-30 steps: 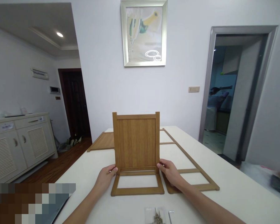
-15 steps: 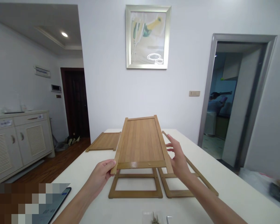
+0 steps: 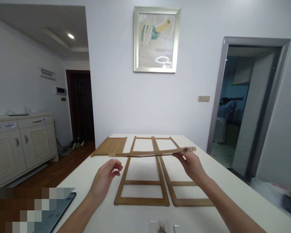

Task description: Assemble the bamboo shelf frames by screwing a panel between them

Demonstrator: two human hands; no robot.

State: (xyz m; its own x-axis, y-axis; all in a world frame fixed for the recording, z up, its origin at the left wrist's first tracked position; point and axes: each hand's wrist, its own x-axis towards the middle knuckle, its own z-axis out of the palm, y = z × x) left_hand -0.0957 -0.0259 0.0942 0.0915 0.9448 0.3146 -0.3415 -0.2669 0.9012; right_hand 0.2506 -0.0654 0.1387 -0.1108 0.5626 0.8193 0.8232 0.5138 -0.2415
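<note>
Above a white table (image 3: 131, 217), a wooden panel (image 3: 145, 153) hangs edge-on over two open wooden frames (image 3: 142, 201) | right hand (image 3: 192, 163) pinches its right end, thumb below | left hand (image 3: 106, 176), just beside, curls empty fingers, thumb gap narrow | screws (image 3: 162, 228), hex key (image 3: 175, 227) lie nearest.

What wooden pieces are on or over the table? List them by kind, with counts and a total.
Open frames: 2
Solid panel lying flat: 1
Edge-on piece in the right hand: 1
Total: 4
</note>
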